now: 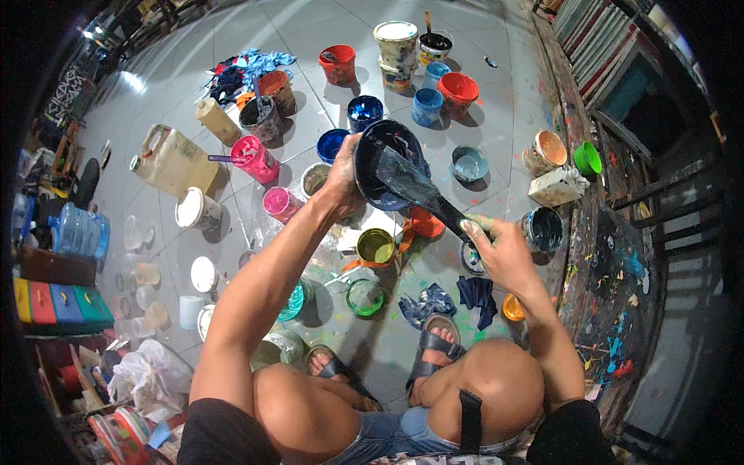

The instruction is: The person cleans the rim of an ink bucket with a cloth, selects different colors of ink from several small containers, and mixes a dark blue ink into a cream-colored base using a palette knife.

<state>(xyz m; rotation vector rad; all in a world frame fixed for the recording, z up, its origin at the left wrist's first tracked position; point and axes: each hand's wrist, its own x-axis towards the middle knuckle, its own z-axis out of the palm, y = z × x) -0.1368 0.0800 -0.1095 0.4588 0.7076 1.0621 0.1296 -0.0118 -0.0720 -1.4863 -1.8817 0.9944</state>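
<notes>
Two hands busy: left hand (341,182) tilts dark-blue plastic paint tub (387,163); right hand (496,248) grips long dark scraper blade (415,186) inside it — seemingly mid-scrape, paint still coating the walls.

We are seeing a person wearing a dark short-sleeved top (225,438) and blue denim shorts (387,442), with a black strap (470,418) lying over one knee. Dark strapped sandals (435,345) are covering the feet, well below the fingers (473,231).
</notes>
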